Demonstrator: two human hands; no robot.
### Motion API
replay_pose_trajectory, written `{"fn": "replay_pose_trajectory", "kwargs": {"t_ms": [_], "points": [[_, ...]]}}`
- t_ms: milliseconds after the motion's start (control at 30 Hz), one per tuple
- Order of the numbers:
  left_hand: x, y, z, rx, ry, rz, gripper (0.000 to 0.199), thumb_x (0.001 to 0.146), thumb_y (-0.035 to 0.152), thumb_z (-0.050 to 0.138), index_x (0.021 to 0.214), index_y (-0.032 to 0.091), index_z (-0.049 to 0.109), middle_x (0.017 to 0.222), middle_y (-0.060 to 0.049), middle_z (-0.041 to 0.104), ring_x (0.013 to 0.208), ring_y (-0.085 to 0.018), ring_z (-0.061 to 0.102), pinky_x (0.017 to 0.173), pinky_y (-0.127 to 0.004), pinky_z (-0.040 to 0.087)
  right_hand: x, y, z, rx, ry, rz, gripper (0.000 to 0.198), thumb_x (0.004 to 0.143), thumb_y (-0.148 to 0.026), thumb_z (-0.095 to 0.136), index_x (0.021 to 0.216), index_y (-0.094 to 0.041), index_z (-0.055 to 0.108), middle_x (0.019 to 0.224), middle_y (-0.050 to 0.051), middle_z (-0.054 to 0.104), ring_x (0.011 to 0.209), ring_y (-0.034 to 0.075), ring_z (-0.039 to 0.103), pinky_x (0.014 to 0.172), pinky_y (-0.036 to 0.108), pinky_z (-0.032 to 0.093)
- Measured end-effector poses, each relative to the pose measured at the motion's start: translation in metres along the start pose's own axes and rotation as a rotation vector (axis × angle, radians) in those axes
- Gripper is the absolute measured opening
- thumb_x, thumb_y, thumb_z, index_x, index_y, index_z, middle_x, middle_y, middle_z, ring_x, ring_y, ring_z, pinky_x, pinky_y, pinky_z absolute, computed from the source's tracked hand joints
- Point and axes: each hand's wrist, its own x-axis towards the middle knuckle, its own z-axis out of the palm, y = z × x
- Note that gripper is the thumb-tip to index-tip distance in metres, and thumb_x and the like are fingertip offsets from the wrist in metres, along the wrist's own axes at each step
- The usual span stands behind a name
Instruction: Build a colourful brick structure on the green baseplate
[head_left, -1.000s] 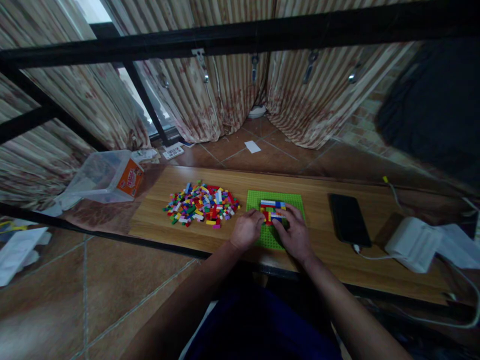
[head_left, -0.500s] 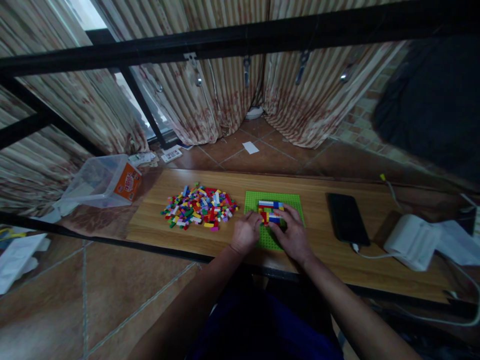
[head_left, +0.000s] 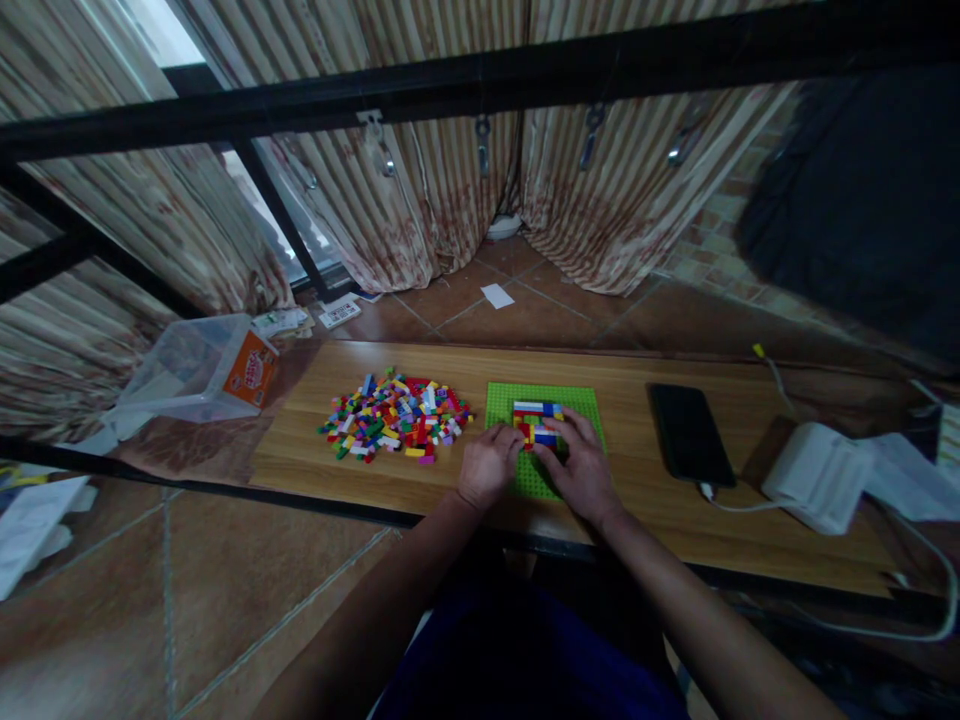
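A green studded baseplate (head_left: 581, 397) lies on the wooden tabletop, carrying a low build of toy bricks (head_left: 537, 409) in red, white, blue and yellow. My left hand (head_left: 489, 466) is closed at the build's left side, its fingertips pinched at a small red toy brick (head_left: 528, 432). From the right, my right hand (head_left: 585, 468) curls around the build, thumb on the near side and fingers on the far right. Both hands hide parts of the bricks and the plate. Left of the baseplate spreads a pile of loose toy bricks (head_left: 397, 415) in many colours.
A clear plastic box (head_left: 176, 370) with an orange label stands at the left end. On the right lie a black phone (head_left: 690, 433) with a cable and a white block-shaped device (head_left: 817, 475). A black metal bar (head_left: 450, 85) crosses above the table.
The whole view has shifted slightly with the head. Both hands stay at the build in almost the same pose, with no clear change in the bricks.
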Motion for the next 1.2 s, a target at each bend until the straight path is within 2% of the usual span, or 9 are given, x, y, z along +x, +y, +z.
{"fn": "replay_pose_trajectory", "kwargs": {"t_ms": [167,367,533,700,867,1000,1200], "points": [[-0.002,0.008,-0.006,-0.108,0.020,-0.125,0.022,0.090,0.015,0.051,0.107,0.021,0.064,0.105,-0.004,0.072,0.096,-0.018,0.067,0.088,-0.031,0.054,0.000,0.000,0.001,-0.008,-0.007,-0.016,0.040,0.088,-0.046,0.056,0.117,-0.020,0.062,0.135,0.015,0.050,0.126,0.030,0.049,0.104,0.050,0.043],[-0.011,0.036,-0.008,-0.132,0.008,-0.354,0.036,0.091,0.016,0.045,0.124,0.021,0.057,0.115,-0.007,0.070,0.104,-0.021,0.067,0.094,-0.035,0.052,0.000,0.000,0.001,-0.008,-0.005,-0.012,0.040,0.088,-0.046,0.056,0.118,-0.021,0.062,0.136,0.014,0.049,0.125,0.030,0.049,0.104,0.050,0.043],[-0.019,0.050,-0.009,-0.160,-0.019,-0.400,0.051,0.087,0.011,0.046,0.137,0.020,0.046,0.123,-0.009,0.067,0.115,-0.024,0.062,0.100,-0.039,0.049,0.000,-0.001,0.000,0.005,0.000,-0.016,0.038,0.088,-0.045,0.056,0.118,-0.022,0.062,0.135,0.014,0.050,0.125,0.030,0.049,0.103,0.050,0.043],[-0.009,0.040,-0.016,-0.270,0.019,-0.421,0.048,0.088,0.013,0.049,0.135,0.020,0.047,0.117,-0.010,0.069,0.109,-0.023,0.065,0.097,-0.038,0.050,0.000,-0.002,0.001,-0.002,0.002,-0.019,0.039,0.088,-0.046,0.056,0.119,-0.022,0.061,0.136,0.014,0.049,0.126,0.030,0.049,0.104,0.052,0.043],[0.015,0.029,-0.015,-0.330,0.076,-0.521,0.030,0.087,0.018,0.057,0.116,0.017,0.060,0.106,-0.010,0.072,0.096,-0.020,0.069,0.089,-0.033,0.052,0.000,-0.001,0.002,-0.012,0.005,-0.021,0.040,0.088,-0.047,0.055,0.119,-0.022,0.061,0.136,0.014,0.049,0.126,0.031,0.049,0.103,0.052,0.043],[0.027,0.026,-0.011,-0.307,0.057,-0.575,0.035,0.083,0.023,0.064,0.117,0.015,0.060,0.095,-0.008,0.074,0.085,-0.019,0.070,0.081,-0.031,0.053,-0.001,0.000,0.001,-0.023,-0.009,-0.014,0.041,0.088,-0.046,0.054,0.120,-0.022,0.061,0.137,0.014,0.048,0.126,0.031,0.049,0.104,0.051,0.043],[0.028,0.028,-0.011,-0.208,0.027,-0.552,0.039,0.081,0.027,0.068,0.117,0.014,0.060,0.092,-0.008,0.072,0.086,-0.021,0.069,0.080,-0.032,0.051,-0.002,0.000,0.002,-0.039,-0.012,-0.015,0.041,0.089,-0.047,0.054,0.120,-0.021,0.060,0.139,0.014,0.047,0.127,0.030,0.047,0.104,0.050,0.043]]}}
